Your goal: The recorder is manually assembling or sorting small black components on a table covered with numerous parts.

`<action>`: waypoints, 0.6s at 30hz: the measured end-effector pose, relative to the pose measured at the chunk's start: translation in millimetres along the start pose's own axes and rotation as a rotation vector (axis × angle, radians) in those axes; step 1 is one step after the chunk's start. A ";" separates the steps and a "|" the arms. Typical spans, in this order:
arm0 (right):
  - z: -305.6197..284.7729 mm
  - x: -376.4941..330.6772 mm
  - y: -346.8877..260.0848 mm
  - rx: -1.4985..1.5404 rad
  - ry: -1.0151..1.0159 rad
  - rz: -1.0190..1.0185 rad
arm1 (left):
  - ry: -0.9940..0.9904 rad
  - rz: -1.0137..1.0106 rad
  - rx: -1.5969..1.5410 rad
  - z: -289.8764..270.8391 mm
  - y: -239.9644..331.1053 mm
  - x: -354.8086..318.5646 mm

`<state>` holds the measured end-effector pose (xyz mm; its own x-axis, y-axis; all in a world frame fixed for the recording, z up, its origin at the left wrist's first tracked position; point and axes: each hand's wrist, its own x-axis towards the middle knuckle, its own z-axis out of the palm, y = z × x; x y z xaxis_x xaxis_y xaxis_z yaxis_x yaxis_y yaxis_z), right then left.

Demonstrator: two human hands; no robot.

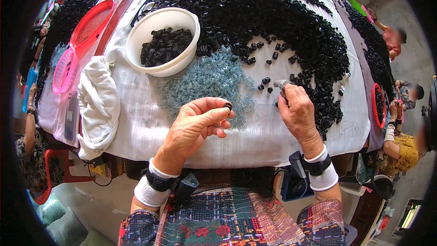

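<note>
Head view: your left hand point(196, 125) pinches a small black cap point(228, 106) between thumb and fingertip, above the clear springs point(207, 78). Your right hand point(298, 111) is closed on a spring (barely visible) beside the loose black caps point(266, 80). Keep the cap's open end up; judged best seated squarely. White bowl point(136, 34) sits well apart.

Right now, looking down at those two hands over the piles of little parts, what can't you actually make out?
- Head view: the small black part pinched in the left hand is too small to show its shape.
- What the right hand presses on the table: its own fingers hide it.
- Pale blue-grey heap: single pieces too fine to tell apart.
- White bowl: its depth is hidden by the black parts inside.
- Far table end: cut off by the top edge.
</note>
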<state>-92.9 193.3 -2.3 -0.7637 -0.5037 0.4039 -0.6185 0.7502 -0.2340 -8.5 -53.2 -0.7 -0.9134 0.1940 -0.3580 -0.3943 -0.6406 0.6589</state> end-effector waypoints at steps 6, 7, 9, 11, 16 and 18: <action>10.0 -1.1 -5.3 -0.215 -0.108 -0.019 | -0.030 -0.010 0.000 2.8 -4.0 3.9; 10.4 -1.2 -5.5 -0.202 -0.105 -0.023 | -0.038 -0.007 0.007 4.4 -3.8 3.8; 11.0 -4.7 -4.2 -0.209 -0.125 -0.014 | -0.050 -0.007 0.012 5.7 -5.1 3.1; 10.7 -4.6 -4.6 -0.212 -0.142 -0.011 | -0.052 -0.005 0.030 8.9 -5.3 2.3; -8.5 -3.1 -24.0 0.296 0.003 0.043 | -0.070 0.013 0.073 15.5 -8.3 4.3; -23.5 5.7 -47.4 0.503 0.001 0.056 | -0.040 0.118 0.147 20.8 -8.4 0.3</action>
<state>-63.6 164.9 31.9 -0.7984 -0.4678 0.3791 -0.5891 0.4768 -0.6524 -7.5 -32.3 7.4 -0.9563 0.1549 -0.2479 -0.2920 -0.5459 0.7853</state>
